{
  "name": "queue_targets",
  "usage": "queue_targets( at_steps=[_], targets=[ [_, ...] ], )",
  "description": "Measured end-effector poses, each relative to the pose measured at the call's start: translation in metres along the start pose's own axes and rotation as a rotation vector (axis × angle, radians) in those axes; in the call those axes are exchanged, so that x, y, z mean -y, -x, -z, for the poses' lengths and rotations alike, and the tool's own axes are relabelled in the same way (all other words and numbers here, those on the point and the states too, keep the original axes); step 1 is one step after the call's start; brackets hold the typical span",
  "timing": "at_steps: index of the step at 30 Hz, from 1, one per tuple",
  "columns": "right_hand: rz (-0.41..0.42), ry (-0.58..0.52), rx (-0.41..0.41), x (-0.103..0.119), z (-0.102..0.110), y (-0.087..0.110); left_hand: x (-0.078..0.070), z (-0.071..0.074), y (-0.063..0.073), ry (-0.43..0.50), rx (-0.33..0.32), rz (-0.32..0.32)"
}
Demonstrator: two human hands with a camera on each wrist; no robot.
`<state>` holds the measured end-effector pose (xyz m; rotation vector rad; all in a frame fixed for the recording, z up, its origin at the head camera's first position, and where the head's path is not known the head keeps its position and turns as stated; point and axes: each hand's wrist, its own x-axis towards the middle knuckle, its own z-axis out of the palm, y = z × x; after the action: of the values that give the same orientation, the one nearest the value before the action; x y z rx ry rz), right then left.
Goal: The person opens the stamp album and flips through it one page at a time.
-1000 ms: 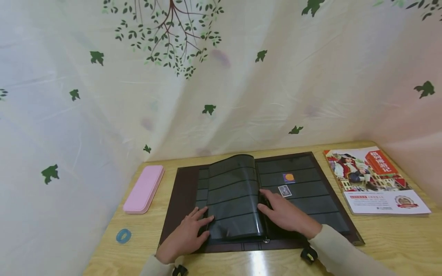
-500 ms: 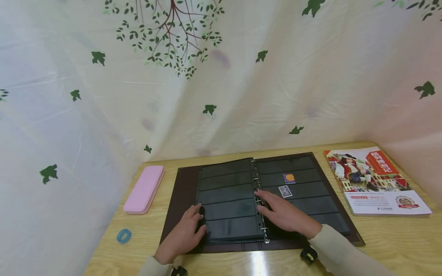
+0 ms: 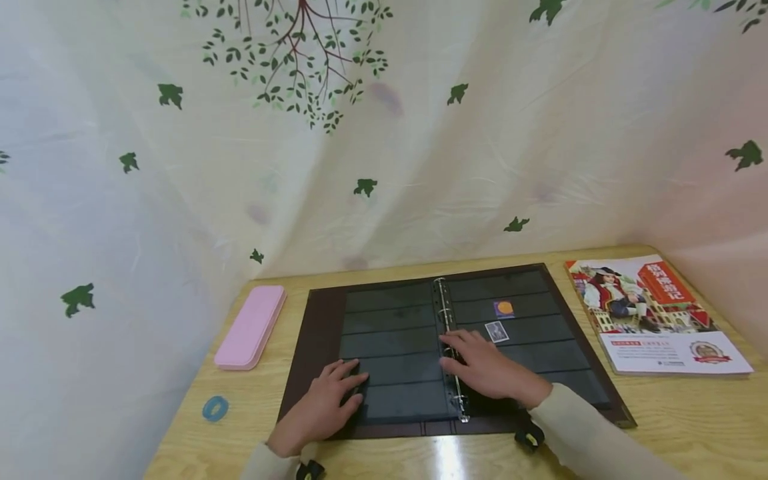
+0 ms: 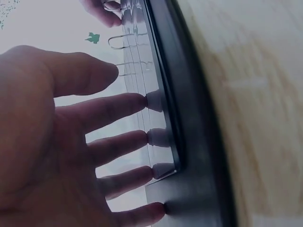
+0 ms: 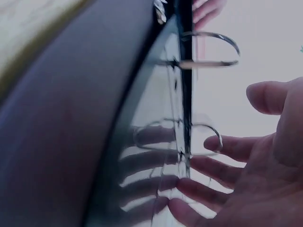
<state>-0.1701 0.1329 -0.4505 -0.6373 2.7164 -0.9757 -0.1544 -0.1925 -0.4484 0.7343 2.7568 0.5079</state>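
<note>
An album (image 3: 390,343) with black pocket pages and a dark brown cover lies spread flat on the table. My left hand (image 3: 324,403) rests its fingertips on the outer edge of the left page, fingers spread, as the left wrist view also shows. By the metal ring spine (image 3: 443,303) is my right hand (image 3: 489,367), its fingers extended over the rings; in the right wrist view some fingertips touch the page. Two stamps sit in the right page's pockets: a purple one with an orange disc (image 3: 504,308) and a grey one with a white border (image 3: 497,331).
A pink case (image 3: 251,327) lies left of the album, with a blue ring (image 3: 215,408) nearer the front. To the right is a book (image 3: 657,313) with an illustrated cover. A printed curtain (image 3: 420,167) hangs behind the wooden table (image 3: 690,427).
The bowed page has settled flat on the left side, uncovering the rings. My left hand shifted slightly at the page edge; my right hand moved a little left at the spine.
</note>
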Motion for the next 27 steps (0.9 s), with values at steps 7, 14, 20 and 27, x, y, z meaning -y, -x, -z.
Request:
queue_targets(
  at_steps=[7, 14, 20, 27],
  targets=[
    [-0.065, 0.011, -0.079, -0.008, 0.022, 0.019, 0.001, 0.001, 0.001, -0.033, -0.008, 0.007],
    [-0.189, 0.146, -0.272, -0.032, 0.053, 0.058, 0.001, 0.001, 0.001, -0.036, 0.004, 0.001],
    [-0.342, 0.201, -0.271, -0.060, 0.063, 0.090, 0.002, 0.000, 0.001, -0.026, 0.009, -0.004],
    [-0.373, 0.176, -0.249, -0.078, 0.065, 0.112, 0.002, 0.000, 0.001, -0.023, 0.009, -0.007]
  ],
)
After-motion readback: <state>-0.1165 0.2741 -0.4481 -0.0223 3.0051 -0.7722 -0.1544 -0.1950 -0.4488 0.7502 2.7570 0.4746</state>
